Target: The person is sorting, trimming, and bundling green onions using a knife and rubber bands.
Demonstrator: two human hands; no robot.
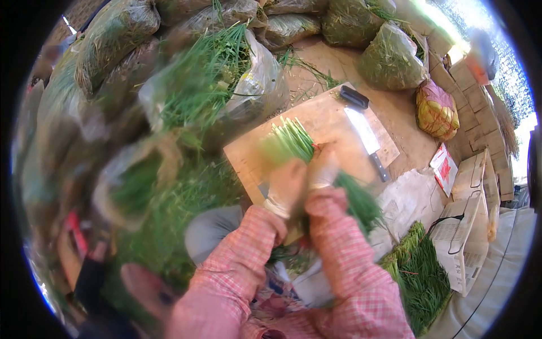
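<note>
A bundle of long green stalks like garlic chives [292,137], with pale cut ends, lies slantwise over a wooden board [248,164]. Its leafy end hangs past the board's near edge. My right hand [323,166] is closed around the bundle, beside a small red band. Close by on the left, my left hand [286,181] is smeared by motion, with a green blur past its fingers; whether it grips any stalks cannot be made out. A knife [364,133] with a wide blade and dark handle rests on the board's right side. Near its tip lies a black object [354,97].
Loose stalks [206,73] spill from an open plastic bag at the upper left. Stuffed sacks [389,59] line the back. Tied green bundles [423,282] lie at lower right by a white plastic crate [460,243]. Another person's dark sleeve [93,288] shows at lower left.
</note>
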